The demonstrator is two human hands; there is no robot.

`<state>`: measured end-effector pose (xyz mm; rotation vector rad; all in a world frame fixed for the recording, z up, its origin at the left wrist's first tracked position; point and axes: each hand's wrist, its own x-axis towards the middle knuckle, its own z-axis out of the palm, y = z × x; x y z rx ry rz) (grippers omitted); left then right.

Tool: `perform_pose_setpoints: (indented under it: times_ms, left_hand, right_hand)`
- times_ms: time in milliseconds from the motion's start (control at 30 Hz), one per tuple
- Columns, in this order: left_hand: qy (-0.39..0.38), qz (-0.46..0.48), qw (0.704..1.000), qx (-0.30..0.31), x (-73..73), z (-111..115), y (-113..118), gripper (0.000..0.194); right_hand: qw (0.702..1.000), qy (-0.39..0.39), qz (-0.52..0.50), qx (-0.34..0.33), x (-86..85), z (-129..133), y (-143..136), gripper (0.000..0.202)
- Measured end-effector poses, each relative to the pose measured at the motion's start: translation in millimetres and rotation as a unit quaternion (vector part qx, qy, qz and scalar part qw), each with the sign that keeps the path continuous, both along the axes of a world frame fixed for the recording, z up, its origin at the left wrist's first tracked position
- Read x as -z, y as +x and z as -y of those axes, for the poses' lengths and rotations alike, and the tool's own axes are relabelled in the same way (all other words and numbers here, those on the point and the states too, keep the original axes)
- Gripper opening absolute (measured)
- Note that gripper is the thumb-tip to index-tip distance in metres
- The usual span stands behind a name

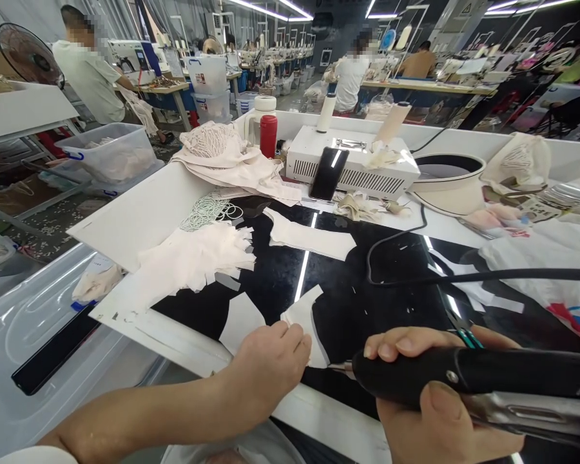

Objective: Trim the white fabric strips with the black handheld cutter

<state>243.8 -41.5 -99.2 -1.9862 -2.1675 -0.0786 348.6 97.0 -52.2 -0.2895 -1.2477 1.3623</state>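
My left hand (275, 361) is closed, its fingertips pinching a cream fabric piece (319, 332) on the glossy black work surface (348, 299). Wrapped around a thick black handheld tool (410, 374) with a metal lever is my right hand (439, 419). The tool's thin metal tip points left and meets the lower edge of that piece, or comes very close to it. A slim teal-and-metal implement (468, 335) sticks out between my right fingers; its kind is unclear. Another flat cream piece (244, 319) lies left of my left hand, and a long cut piece (312, 238) lies farther back.
A pile of cream pieces (198, 258) and green cord loops (207, 212) lie left. Behind are a white vented box (352, 161), a phone (328, 174), a red bottle (268, 136) and a visor (449, 187). A black cable (464, 277) crosses the right side. Co-workers are beyond.
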Motion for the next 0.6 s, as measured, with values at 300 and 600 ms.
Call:
perform_pose_setpoints:
  times_ms: [300, 600]
  left_hand:
    - [0.118, 0.062, 0.964, 0.23, -6.4, -14.9, -12.4, 0.015]
    - [0.095, 0.059, 0.959, 0.262, 9.0, -17.2, -30.1, 0.017]
  right_hand:
    - [1.0, 0.001, 0.002, 0.009, 0.0, 3.1, -2.6, 0.046]
    - [1.0, 0.001, 0.006, 0.003, 1.3, 1.4, -1.6, 0.047]
